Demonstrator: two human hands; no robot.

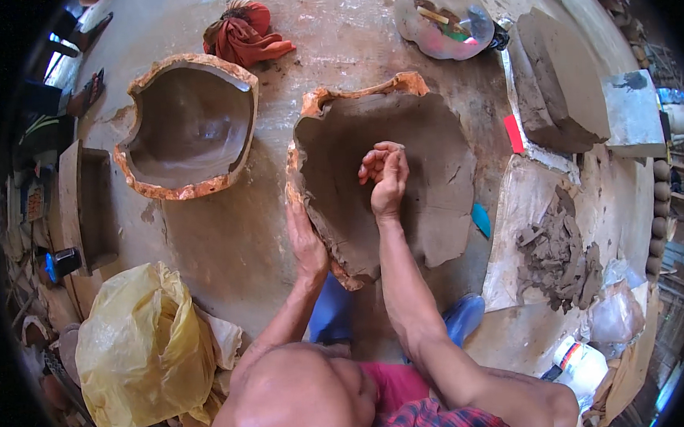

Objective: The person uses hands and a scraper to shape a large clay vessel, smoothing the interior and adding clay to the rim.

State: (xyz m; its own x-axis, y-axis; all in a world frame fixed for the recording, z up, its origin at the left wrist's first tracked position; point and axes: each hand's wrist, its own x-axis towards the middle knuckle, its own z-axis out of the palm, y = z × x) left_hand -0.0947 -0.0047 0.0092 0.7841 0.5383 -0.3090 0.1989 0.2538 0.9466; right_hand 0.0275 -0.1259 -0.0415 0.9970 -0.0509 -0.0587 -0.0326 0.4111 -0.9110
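In front of me sits an orange-rimmed mold lined with a sheet of grey-brown clay. The clay's ragged edge hangs over the rim at the right and near side. My left hand lies with stretched fingers against the mold's left outer wall. My right hand is inside the hollow, its fingers curled toward the palm, and I see nothing in them. Whether its underside touches the clay cannot be told. To the left stands a second clay-lined mold, its inner surface smooth and shiny, its orange rim exposed.
A red cloth lies at the far side, near a clear bowl with small tools. At right are a big clay block, a grey block and clay scraps. A teal scraper lies beside the mold; a yellow plastic bag is near left.
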